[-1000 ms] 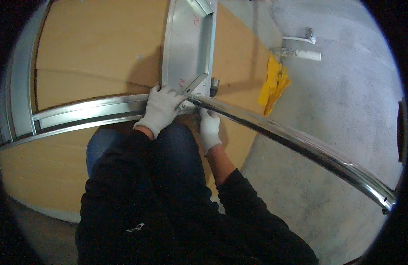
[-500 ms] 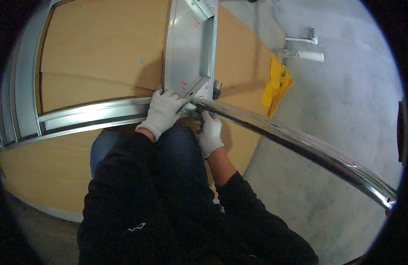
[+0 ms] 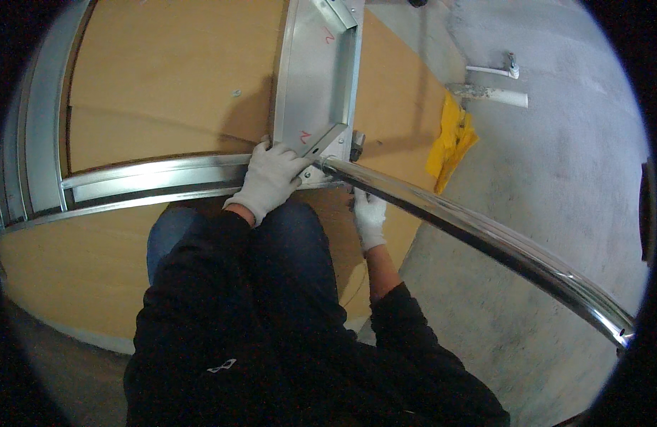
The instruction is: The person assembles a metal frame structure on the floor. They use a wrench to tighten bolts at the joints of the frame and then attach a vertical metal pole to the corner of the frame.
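L hand [image 3: 270, 176] is clamped on metal frame [image 3: 158, 176] nr chrome pole [image 3: 478, 231]; R hand [image 3: 370, 220] is just below pole, fingertips hidden, can't tell if gripping.

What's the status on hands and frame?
Left hand on frame corner. Right hand by near end of pole, grip unclear. Pole juts rightward from corner.

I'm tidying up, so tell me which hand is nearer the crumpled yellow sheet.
Right. The right hand is below and left of the crumpled yellow sheet in the picture; the left hand is farther left, on the metal frame.
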Demonstrator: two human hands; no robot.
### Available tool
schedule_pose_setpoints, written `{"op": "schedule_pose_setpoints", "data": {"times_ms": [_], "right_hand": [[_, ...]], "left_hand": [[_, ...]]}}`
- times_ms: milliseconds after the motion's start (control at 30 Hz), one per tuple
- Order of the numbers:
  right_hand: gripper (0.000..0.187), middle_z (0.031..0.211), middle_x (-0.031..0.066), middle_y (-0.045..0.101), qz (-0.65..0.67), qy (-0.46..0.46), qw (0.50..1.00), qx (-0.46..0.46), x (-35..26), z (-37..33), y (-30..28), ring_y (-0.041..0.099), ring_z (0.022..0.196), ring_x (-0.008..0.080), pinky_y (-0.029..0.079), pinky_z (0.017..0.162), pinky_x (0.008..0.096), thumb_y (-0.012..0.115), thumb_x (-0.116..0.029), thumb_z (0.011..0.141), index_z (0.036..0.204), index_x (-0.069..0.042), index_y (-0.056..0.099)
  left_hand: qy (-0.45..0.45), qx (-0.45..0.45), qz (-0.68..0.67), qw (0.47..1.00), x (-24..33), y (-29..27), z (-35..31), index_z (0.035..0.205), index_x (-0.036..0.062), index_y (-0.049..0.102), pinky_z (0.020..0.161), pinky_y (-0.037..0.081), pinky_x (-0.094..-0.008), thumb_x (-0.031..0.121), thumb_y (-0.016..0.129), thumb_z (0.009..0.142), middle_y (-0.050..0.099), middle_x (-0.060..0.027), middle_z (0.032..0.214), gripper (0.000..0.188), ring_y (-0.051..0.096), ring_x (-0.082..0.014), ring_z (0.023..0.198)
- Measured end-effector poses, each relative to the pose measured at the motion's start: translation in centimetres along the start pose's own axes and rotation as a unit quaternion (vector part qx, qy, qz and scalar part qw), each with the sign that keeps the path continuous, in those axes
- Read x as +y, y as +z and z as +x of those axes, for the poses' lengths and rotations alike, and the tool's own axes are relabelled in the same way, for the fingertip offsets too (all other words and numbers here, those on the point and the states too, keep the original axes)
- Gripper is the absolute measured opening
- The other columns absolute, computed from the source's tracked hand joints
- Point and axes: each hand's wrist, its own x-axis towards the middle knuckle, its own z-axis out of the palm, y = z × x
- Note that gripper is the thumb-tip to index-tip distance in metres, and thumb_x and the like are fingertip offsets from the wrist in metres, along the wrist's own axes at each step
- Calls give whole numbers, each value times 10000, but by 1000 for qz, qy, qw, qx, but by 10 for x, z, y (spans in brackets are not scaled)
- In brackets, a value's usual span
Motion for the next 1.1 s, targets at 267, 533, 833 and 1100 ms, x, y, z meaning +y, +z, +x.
{"op": "schedule_pose_setpoints", "data": {"times_ms": [267,533,833,1100], "right_hand": [[409,1206,146,611,-349,-164,915,-121,-13,11,-14,531,1168,332,358,1027,374,509,-372,946,1208,-75,611],[407,1217,139,605,-343,-211,906,-129,-23,19,-8,538,1155,325,393,995,388,513,-379,942,1200,-81,614],[280,1010,163,639,-255,-262,916,-163,-22,40,-15,608,938,355,481,798,431,533,-288,890,1105,-125,607],[214,883,136,631,-414,-237,818,-322,-68,69,-22,582,823,351,449,706,444,555,-290,856,960,-126,645]], "left_hand": [[-15,-2,5,1000,-2,-1,-5,1182,236,615,947,363,-457,270,688,768,625,1,1011,422,530,-180,1088],[-10,5,-4,1000,-3,1,-4,1191,240,607,971,357,-466,268,670,785,622,-3,975,412,534,-177,1068],[-4,13,7,1000,-3,1,-3,1160,218,632,939,367,-430,278,708,751,634,2,1002,420,536,-186,1071],[-5,6,-7,1000,-3,-1,-3,1170,216,630,926,370,-423,269,707,752,631,-2,1021,428,535,-193,1077]]}}
